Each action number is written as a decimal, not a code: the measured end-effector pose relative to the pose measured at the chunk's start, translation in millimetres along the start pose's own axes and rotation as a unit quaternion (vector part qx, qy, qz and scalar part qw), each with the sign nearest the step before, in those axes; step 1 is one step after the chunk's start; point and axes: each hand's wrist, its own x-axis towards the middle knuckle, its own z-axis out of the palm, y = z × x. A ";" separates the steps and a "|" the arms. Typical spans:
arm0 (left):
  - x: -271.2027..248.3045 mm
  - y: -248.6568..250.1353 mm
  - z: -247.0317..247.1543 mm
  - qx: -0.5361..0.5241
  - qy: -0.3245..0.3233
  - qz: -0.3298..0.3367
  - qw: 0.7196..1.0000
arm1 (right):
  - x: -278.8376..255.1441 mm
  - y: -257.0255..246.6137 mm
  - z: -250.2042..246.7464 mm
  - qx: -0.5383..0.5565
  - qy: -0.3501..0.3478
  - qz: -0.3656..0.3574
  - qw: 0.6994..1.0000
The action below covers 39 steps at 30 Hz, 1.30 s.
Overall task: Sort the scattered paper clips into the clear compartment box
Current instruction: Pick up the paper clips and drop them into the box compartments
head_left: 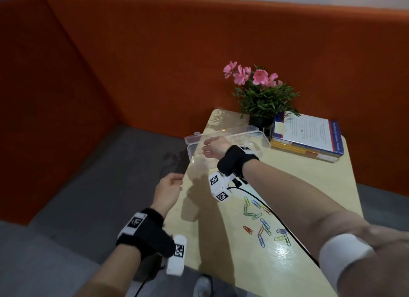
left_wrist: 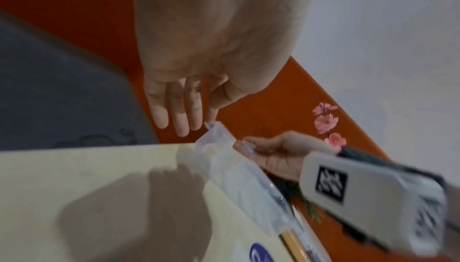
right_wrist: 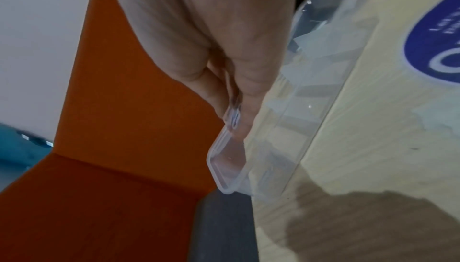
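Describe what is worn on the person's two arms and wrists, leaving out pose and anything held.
Both forearms are bare. The left hand has a black fabric wrist wrap with a white logo patch, plus a white camera block bearing a black-and-white square marker. The right hand wears the same black wrap, a white marker-covered block and a black cable trailing back; a white band sits near that elbow.

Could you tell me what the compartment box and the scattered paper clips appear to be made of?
The compartment box looks like thin clear plastic with a glossy finish: the table shows through its walls and its rim catches highlights. The right hand grips its lid edge. The paper clips seem to be wire with a coloured coating, in blue, green, red and yellow; the coating's material cannot be told.
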 end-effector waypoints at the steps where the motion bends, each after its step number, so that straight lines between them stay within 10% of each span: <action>1: -4.1 -5.5 1.5 0.004 -0.011 -0.006 1.000 | 2.8 -0.1 3.3 -0.019 -0.002 0.002 1.000; 13: -18.0 -9.5 81.3 0.165 -0.140 0.072 0.974 | -57.2 42.6 -61.7 -0.018 0.034 -0.068 0.997; 17: -28.8 -6.9 118.9 0.305 -0.189 0.153 0.921 | -89.0 104.5 -119.2 -0.160 0.084 -0.005 0.983; 21: -32.7 -7.5 148.4 0.393 -0.205 0.232 0.866 | -120.6 163.6 -155.4 -0.379 0.170 0.016 0.910; 28: -22.4 -4.6 171.3 0.492 -0.209 0.324 0.781 | -156.4 214.3 -152.9 -0.401 0.208 -0.058 0.890; 33: -15.6 -0.9 168.8 0.508 -0.178 0.319 0.780 | -148.2 207.7 -159.0 -0.306 0.304 -0.011 0.902; 39: -14.8 -10.8 161.5 0.484 -0.138 0.301 0.810 | -127.4 192.0 -157.3 -0.405 0.211 -0.060 0.888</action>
